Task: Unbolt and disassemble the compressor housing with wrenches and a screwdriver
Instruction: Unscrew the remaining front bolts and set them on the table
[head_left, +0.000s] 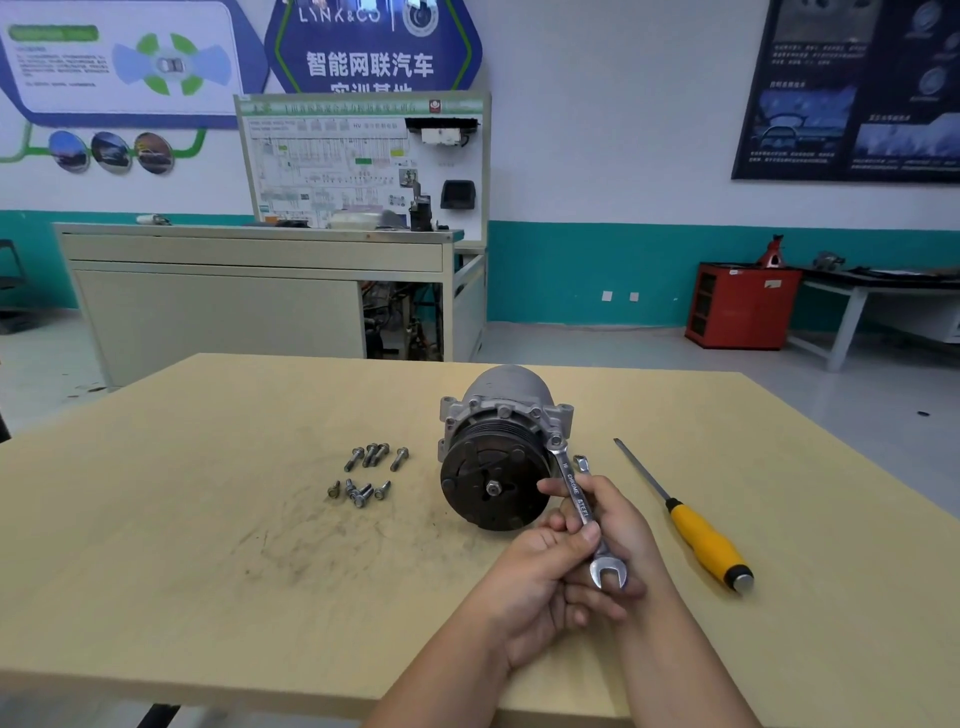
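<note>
A grey compressor (501, 410) with a dark round pulley face lies on the tan table (208, 519), pulley toward me. A chrome combination wrench (574, 488) has its ring end on a bolt at the housing's right flange. Both hands hold the wrench shaft: my right hand (618, 525) grips it from the right, and my left hand (545, 577) wraps it from below, thumb over the shaft. The open jaw end sticks out toward me. A second small wrench (582, 462) peeks out just right of the first, mostly hidden.
Several loose bolts (369, 473) lie in two clusters left of the compressor. A yellow-handled screwdriver (691, 525) lies to the right, tip pointing away. Beyond the table stand a beige training bench (249, 291) and a red cabinet (743, 306).
</note>
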